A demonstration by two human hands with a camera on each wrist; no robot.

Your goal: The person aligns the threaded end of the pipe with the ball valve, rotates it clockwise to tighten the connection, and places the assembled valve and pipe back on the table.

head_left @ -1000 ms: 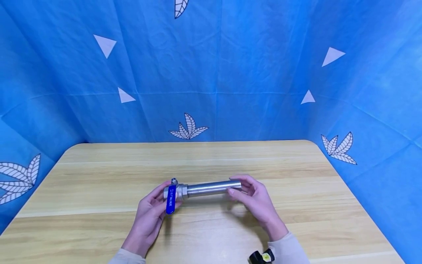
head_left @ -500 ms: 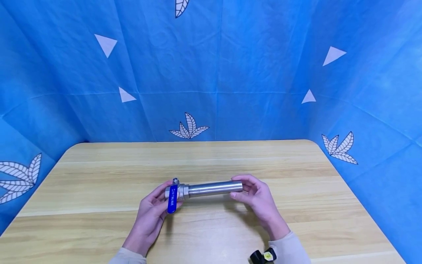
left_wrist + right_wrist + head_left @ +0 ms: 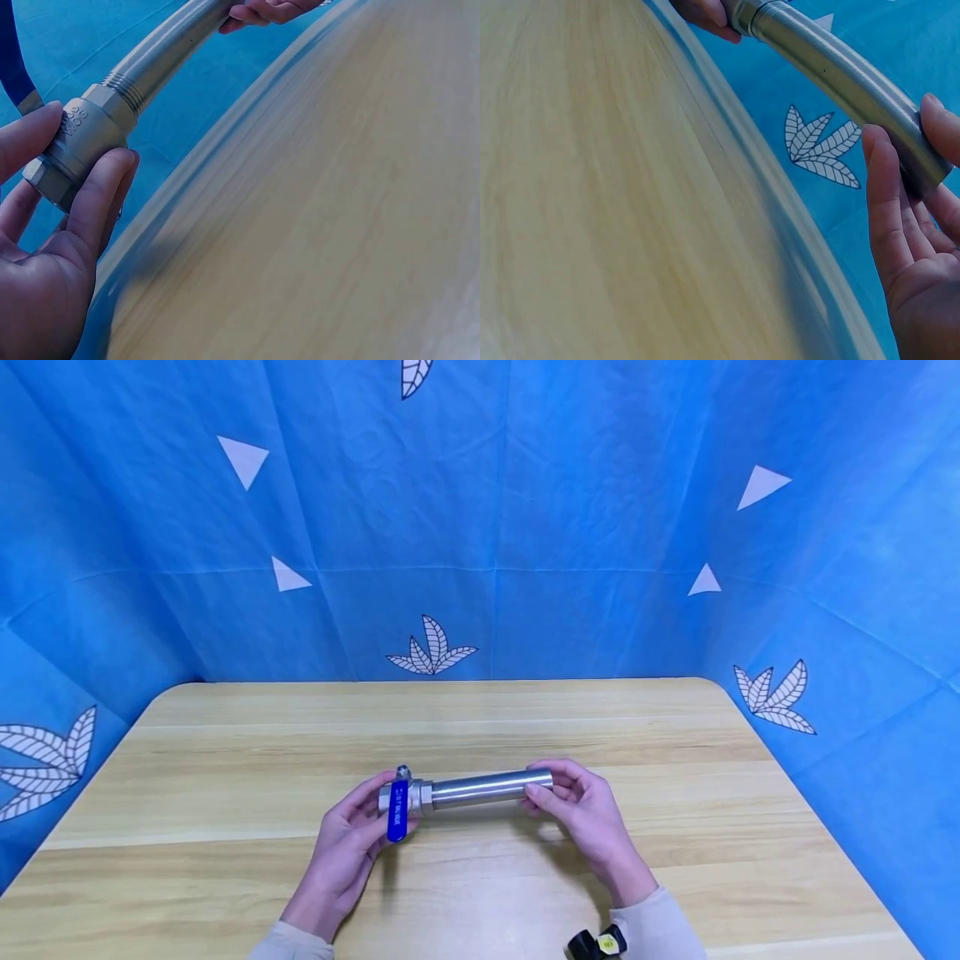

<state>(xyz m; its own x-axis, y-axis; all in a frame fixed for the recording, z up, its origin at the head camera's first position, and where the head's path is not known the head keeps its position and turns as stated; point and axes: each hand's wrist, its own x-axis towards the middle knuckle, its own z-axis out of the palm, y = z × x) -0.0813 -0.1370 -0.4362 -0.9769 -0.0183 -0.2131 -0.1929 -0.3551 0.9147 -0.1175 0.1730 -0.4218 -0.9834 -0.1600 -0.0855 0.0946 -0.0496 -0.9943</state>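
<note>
A steel ball valve (image 3: 415,797) with a blue lever handle (image 3: 398,811) is held up over the table in the head view. My left hand (image 3: 349,843) grips the valve body, thumb and fingers on opposite sides of it. From the valve's right end runs a smooth steel pipe (image 3: 480,789); screw threads (image 3: 126,88) show at the joint in the left wrist view. My right hand (image 3: 581,810) pinches the pipe's free end between thumb and fingers. Pipe and valve lie nearly level, the right end slightly higher in the head view.
Under the hands is a light wooden table (image 3: 480,893) with rounded far corners. A blue cloth (image 3: 480,527) with white leaf and triangle prints hangs behind it and along both sides. A black wrist device (image 3: 596,943) sits by the right sleeve.
The thumb and fingers of my right hand have closed in on the pipe's end. The valve and pipe have shifted slightly right in the head view, still held in my left hand.
</note>
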